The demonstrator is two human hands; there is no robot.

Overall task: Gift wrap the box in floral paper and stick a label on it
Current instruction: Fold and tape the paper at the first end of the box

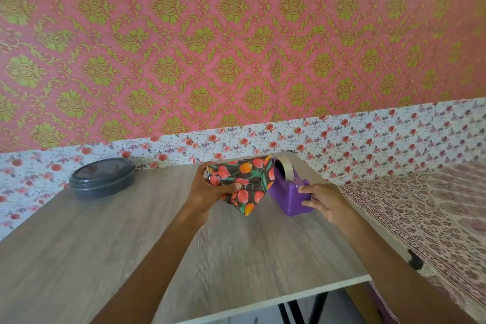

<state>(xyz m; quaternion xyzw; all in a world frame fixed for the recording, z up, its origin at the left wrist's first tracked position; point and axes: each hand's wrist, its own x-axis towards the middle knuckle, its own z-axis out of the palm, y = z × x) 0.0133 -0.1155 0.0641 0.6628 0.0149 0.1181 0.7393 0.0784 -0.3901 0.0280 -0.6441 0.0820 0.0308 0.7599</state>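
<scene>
Item: box (243,184) wrapped in dark paper printed with red and orange tulips, held over the far middle of the table (105,244), tipped on a diagonal, its lowest corner pointing down and toward the person, an upper corner pointing up and right; whether the low corner touches the table cannot be told, nor the long axis under the paper. Left hand (207,189): grips the box from the left, thumb pressed on the near face, fingers curled round the back. Right hand (324,200): fingers curled on the near end of a purple tape dispenser (289,192), thumb above; whether they pinch tape cannot be told. Dispenser stands just right of the box, its tape roll (285,168) partly hidden behind the box's upper corner. Dark round lidded container (102,177) at far left, well apart. Surface: pale wood-grain. Wall (236,34): pink and green damask over a rose-print strip (368,139). Patterned cloth (434,218) to the right.
</scene>
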